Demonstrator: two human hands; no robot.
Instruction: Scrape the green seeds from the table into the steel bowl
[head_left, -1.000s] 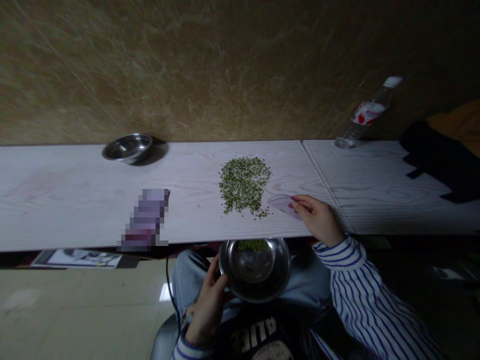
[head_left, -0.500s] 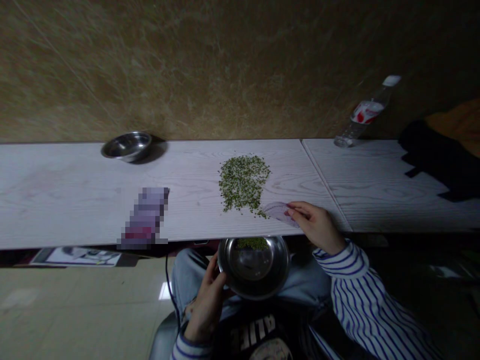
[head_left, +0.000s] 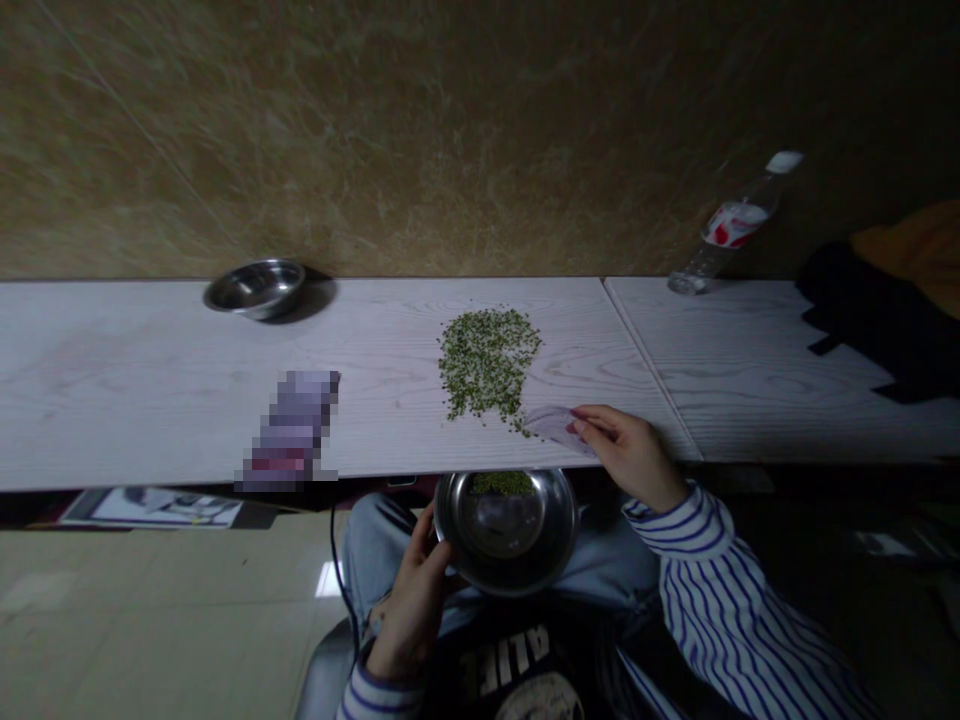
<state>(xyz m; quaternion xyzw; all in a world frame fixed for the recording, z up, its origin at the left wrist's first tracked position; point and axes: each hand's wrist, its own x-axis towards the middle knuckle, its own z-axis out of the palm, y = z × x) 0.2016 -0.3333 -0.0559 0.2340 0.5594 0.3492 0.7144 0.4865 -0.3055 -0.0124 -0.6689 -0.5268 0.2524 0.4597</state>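
Wall (head_left: 390,140), brown and marbled, rose beyond both hands. Below it ran the desk (head_left: 390,390), white wood-grain, its near edge between the right hand and the lap. Dark cloth (head_left: 877,320) lay well to the right of the right hand. Main steel bowl (head_left: 555,550) sat over the lap, right of the left hand, nearer the body than the right hand. Patch of green grains (head_left: 484,365) was spread on the desk, left of the right hand and farther out. Bottle (head_left: 735,225), white-capped, stood beyond the right hand, off to its right. Second bowl (head_left: 259,288) rested far out, leftward of the left hand; nearer lay a pixelated object (head_left: 292,425), identity unreadable. Right hand (head_left: 634,455): thumb and fingers together, pinching a clear curved sheet (head_left: 551,425), whose left end met the patch's near-right corner. Left hand (head_left: 412,595): clamped on the main steel bowl's left rim. Smallest noted: a clump of grains (head_left: 502,483) inside that bowl, at the side away from the body.
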